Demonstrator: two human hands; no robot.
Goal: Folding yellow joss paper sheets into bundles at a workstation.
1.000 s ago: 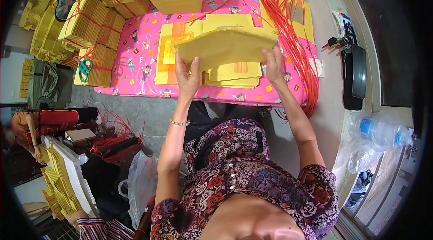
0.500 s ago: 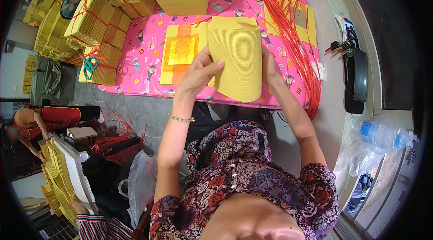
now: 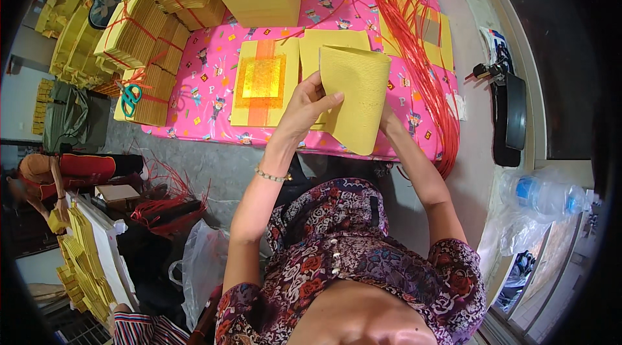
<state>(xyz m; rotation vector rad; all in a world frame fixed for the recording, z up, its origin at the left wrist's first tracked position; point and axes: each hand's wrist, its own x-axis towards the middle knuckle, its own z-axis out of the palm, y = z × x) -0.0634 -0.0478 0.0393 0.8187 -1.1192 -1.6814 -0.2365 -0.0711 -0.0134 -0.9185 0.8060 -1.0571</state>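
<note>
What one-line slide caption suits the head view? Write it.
Both hands, left hand and right hand, hold a yellow paper stack over a pink cloth.

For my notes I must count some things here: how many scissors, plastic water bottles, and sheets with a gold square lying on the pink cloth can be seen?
Scissors with teal handles: 1
Plastic water bottle: 1
Yellow sheet with gold square on the pink cloth: 1
Total: 3

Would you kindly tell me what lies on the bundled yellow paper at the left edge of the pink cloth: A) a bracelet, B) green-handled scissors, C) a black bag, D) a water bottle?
B: green-handled scissors rest on the tied yellow paper bundle there.
</note>
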